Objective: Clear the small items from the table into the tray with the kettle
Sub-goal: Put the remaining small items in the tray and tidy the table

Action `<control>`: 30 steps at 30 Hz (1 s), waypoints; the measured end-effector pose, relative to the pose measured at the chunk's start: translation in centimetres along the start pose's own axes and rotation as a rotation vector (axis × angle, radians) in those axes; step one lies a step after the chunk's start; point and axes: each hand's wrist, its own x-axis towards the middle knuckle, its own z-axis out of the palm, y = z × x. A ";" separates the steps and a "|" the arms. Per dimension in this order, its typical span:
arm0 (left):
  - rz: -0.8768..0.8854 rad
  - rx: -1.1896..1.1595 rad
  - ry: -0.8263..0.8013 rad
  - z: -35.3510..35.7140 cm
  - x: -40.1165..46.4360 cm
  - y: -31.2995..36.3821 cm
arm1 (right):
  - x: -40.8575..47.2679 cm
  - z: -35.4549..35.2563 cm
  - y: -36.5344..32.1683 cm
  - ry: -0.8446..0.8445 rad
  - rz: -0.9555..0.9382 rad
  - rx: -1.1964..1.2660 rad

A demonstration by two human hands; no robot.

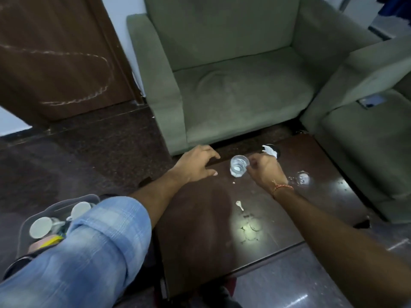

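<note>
A small clear glass [239, 166] stands near the far edge of the dark wooden table [200, 218]. My right hand [264, 171] pinches its rim from the right. My left hand [198, 164] hovers just left of the glass with fingers spread and loosely bent, holding nothing. Crumpled white paper [270, 150] lies behind my right hand. A second clear glass [302, 177] stands to the right. A small white scrap [239, 205] lies mid-table. The grey tray [57, 204] sits on the floor at lower left with white cups [41, 226], partly hidden by my knee; no kettle shows.
A green armchair [233, 85] stands right behind the table and a second green seat [367, 141] to the right, with a phone [371, 101] on it. A brown door [55, 52] is at the back left. My knee in jeans [89, 252] covers the table's left side.
</note>
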 end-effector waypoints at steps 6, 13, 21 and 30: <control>0.019 -0.044 -0.091 6.3 2.1 2.2 | 0.0 2.7 3.3 -0.052 0.031 0.009; -0.020 -0.093 -0.190 14.6 3.1 1.1 | 0.8 10.1 8.5 -0.215 0.186 0.072; -0.140 -0.119 -0.282 23.2 1.8 -0.8 | 1.8 19.4 12.8 -0.385 0.252 0.064; -0.244 -0.159 -0.323 26.8 0.1 -2.5 | 3.8 25.4 13.3 -0.394 0.252 -0.100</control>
